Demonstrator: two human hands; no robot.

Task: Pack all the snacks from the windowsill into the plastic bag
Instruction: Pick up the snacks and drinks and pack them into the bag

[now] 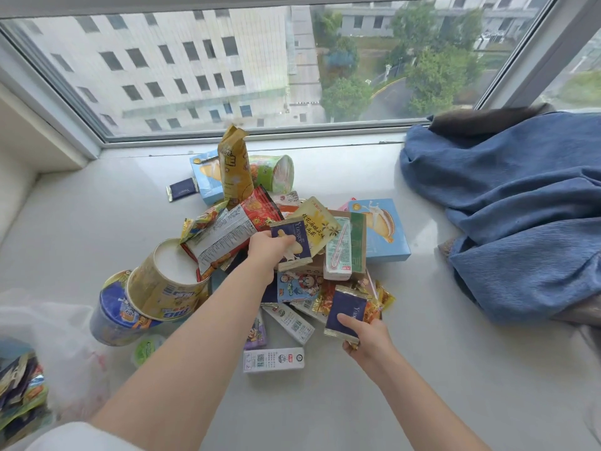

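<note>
Hands each grip navy packet: left [268, 247], right [367, 338]; snack pile [292, 262] between cups [156, 288], blue cloth [507, 203].

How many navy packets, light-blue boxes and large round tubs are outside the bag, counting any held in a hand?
navy packets: 3
light-blue boxes: 2
large round tubs: 3
Total: 8

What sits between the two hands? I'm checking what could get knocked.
In the head view, a cartoon-printed packet lies between the left hand and right hand.
</note>
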